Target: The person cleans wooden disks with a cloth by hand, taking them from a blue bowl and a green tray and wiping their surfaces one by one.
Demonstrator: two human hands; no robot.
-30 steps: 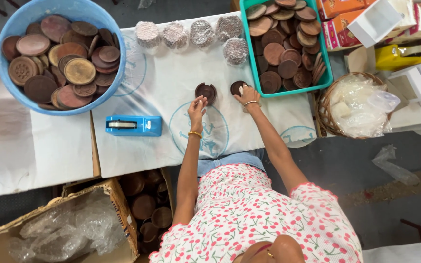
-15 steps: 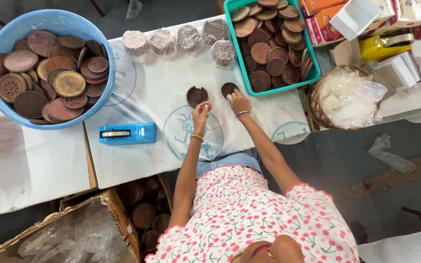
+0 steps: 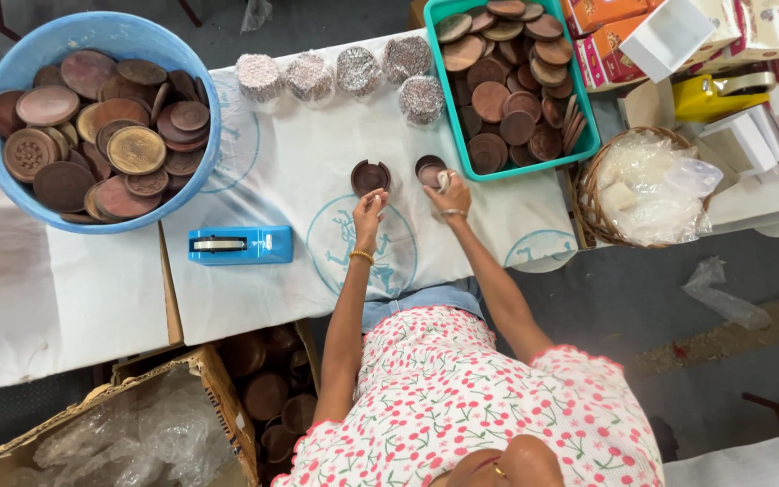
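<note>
Two brown round discs lie on the white cloth in front of the person, side by side w/ a small gap. The left disc lies straight ahead of the left hand, just past its fingertips. The right disc lies ahead and a bit to the left of the right hand, touching or nearly touching its fingers. Being round, neither disc has a long axis, and each hand is nearest its own disc.

Left hand: fingers loosely curled and pointing at the disc, apparently holding nothing. Can't tell if the tips touch the rim. Right hand: thumb and fingers pinched on a small white piece right at the disc's edge; what it is can't be made out.

Counts:
- 5 silvery wrapped stacks along the far side of the cloth, four in a row and one nearer the right disc.
- 1 blue tub far left and 1 teal crate far right, both heaped w/ brown discs, too many and too overlapped to count.
- 1 blue tape dispenser left of the left arm.
- 1 wicker basket of clear plastic bags right of the crate.
- 1 cardboard box below the table edge, w/ more discs beside it.
</note>
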